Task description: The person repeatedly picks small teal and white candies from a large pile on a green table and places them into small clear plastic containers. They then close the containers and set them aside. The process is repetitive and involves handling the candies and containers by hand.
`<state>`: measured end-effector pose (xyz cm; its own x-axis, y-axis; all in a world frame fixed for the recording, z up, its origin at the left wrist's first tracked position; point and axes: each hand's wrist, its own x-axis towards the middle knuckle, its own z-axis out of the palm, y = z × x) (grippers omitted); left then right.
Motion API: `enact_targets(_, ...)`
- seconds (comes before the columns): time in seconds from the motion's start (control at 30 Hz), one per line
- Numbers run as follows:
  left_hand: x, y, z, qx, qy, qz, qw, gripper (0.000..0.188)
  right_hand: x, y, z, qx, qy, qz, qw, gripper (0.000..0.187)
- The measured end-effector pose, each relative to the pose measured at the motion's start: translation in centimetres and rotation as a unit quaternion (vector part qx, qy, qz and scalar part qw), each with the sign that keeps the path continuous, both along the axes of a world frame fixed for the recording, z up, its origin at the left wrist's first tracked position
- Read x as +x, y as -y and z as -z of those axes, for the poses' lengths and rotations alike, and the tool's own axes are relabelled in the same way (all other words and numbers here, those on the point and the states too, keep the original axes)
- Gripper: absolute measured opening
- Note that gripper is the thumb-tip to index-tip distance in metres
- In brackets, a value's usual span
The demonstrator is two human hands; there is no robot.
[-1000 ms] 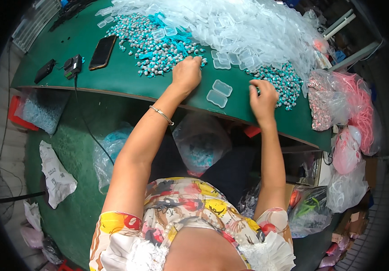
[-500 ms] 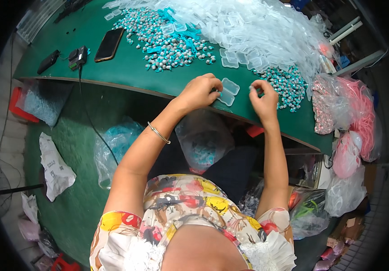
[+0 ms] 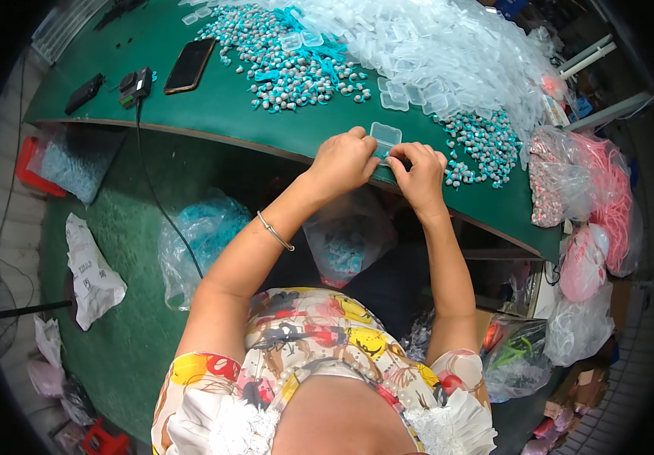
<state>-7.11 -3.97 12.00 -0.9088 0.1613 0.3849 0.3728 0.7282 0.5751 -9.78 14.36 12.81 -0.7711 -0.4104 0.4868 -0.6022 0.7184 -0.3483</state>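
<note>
At the table's near edge lies a small clear plastic box (image 3: 386,134) with its lid folded back; its lower half is mostly covered by my hands. My left hand (image 3: 344,161) is closed at the box's left side, thumb and fingertips together. From the right, my right hand (image 3: 420,178) reaches over the box's lower half with thumb and fingers pinched. A bit of turquoise shows between the fingertips, too small to make out. Nearest my right hand is a pile of small grey-and-turquoise bead-like pieces (image 3: 486,144).
A larger pile of similar pieces (image 3: 297,64) lies left of a big heap of clear plastic boxes (image 3: 433,53). A phone (image 3: 189,66) and a small black device (image 3: 136,86) with a cable lie on the left. Bags of pink cord (image 3: 604,186) hang at the right edge.
My right hand has come left from beside the right-hand pile to the box, and its fingers now meet near my left fingertips. My left hand has shifted slightly right and stays closed.
</note>
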Motion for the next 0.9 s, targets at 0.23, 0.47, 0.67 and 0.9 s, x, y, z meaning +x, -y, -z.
enact_targets(0.23,0.5,0.7,0.1,0.002,-0.003,0.020,1.000,0.030,-1.0,-0.4,-1.9,0.058,0.064,-0.073,0.994,0.007)
enact_targets(0.47,-0.1,1.4,-0.4,-0.030,-0.036,0.042,0.998,0.043,-6.2,2.0,-3.5,-0.078,0.100,-0.087,0.988,0.012)
enact_targets(0.67,-1.1,2.3,1.0,-0.041,-0.081,0.063,0.994,0.043,-12.6,10.3,-0.4,-0.029,0.078,-0.058,0.995,0.017)
enact_targets(0.9,-1.0,2.2,1.4,-0.034,-0.082,0.048,0.995,0.041,-13.9,15.2,-0.9,0.081,0.130,0.069,0.986,0.029)
